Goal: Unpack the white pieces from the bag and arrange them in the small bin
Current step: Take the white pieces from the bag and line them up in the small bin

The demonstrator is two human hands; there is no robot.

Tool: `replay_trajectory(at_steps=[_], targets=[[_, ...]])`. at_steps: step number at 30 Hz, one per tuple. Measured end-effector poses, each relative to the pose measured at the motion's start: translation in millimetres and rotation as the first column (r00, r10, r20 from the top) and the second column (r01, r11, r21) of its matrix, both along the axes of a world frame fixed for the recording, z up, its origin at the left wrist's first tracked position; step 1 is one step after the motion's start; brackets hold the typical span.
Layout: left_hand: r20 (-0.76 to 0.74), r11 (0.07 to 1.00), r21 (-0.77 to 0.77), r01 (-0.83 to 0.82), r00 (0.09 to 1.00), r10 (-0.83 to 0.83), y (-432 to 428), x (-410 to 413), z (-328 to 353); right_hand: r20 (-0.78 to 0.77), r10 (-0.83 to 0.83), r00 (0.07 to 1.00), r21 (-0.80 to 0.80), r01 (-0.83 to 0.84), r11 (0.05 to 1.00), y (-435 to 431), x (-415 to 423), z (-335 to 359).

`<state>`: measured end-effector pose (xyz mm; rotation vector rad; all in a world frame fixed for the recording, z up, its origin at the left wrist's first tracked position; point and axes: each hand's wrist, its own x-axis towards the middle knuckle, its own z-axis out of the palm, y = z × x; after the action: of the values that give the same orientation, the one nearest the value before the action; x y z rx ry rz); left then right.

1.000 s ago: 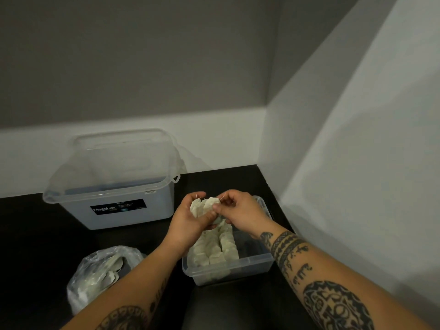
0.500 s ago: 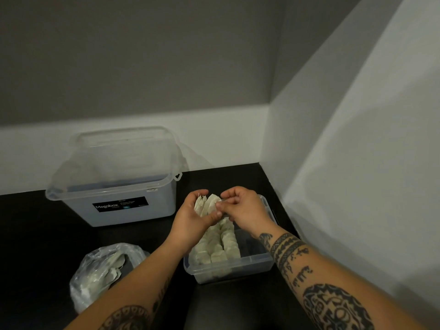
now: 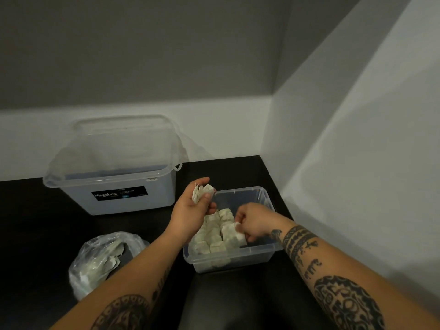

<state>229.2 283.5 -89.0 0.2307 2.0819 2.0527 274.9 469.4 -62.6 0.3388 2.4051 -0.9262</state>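
Right hand (image 3: 256, 221) sank into bin (image 3: 234, 261); left hand (image 3: 190, 209) grips white pieces (image 3: 202, 192).

A small bin (image 3: 238, 260) sits on the worktop (image 3: 35, 222), close to the wall on its right. Rows of pieces (image 3: 212, 239) stand in the bin's left half. Left of the bin and behind it stands a larger box (image 3: 114, 203), against the back wall. Left of the bin and nearer the viewer lies the bag (image 3: 95, 263), with more pieces inside. The left hand (image 3: 190, 210) holds a few pieces above the bin's left rim. The right hand (image 3: 254, 222) is inside the bin's right half, pinching one piece (image 3: 239, 232) beside the rows.
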Motion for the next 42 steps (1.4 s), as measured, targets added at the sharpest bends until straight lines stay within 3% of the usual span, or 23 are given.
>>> replay_trajectory(at_steps=[6, 15, 24, 27, 30, 33, 36, 39, 42], targets=[[0.003, 1.000, -0.003, -0.014, 1.000, 0.014, 1, 2, 2, 0.120, 0.272, 0.955, 0.306, -0.297, 0.905, -14, 2, -12], [0.000, 1.000, -0.004, -0.012, 1.000, 0.012, 1, 4, 5, 0.192, 0.263, 0.946, 0.290, -0.310, 0.905, -14, -6, -28], [0.032, 0.999, 0.026, -0.019, 0.999, 0.019, 2, 6, 11, 0.245, 0.138, 0.960, 0.274, -0.205, 0.940, -6, -14, -41], [0.054, 0.999, 0.033, -0.021, 0.998, 0.019, 2, 6, 11, 0.223, 0.000, 0.975, 0.146, -0.033, 0.989, 0, -17, -27], [0.063, 1.000, 0.024, -0.018, 0.998, 0.017, 4, 7, 13, 0.060, -0.111, 0.992, -0.059, 0.114, 0.992, 8, -20, -6], [0.082, 0.999, 0.035, -0.026, 0.996, 0.023, 4, 4, 17, -0.074, -0.293, 0.953, -0.308, 0.258, 0.916, 6, -16, 19], [0.133, 0.993, 0.117, -0.023, 0.991, 0.008, 9, 3, 25, -0.170, -0.378, 0.910, -0.531, 0.238, 0.813, 1, -8, 31], [0.191, 0.971, 0.239, 0.009, 0.980, -0.056, 20, 4, 34, -0.252, -0.394, 0.884, -0.589, 0.183, 0.787, -5, -1, 30], [0.222, 0.975, 0.223, 0.009, 0.973, -0.060, 27, 2, 38, -0.345, -0.459, 0.818, -0.565, 0.210, 0.798, -6, -2, 29]])
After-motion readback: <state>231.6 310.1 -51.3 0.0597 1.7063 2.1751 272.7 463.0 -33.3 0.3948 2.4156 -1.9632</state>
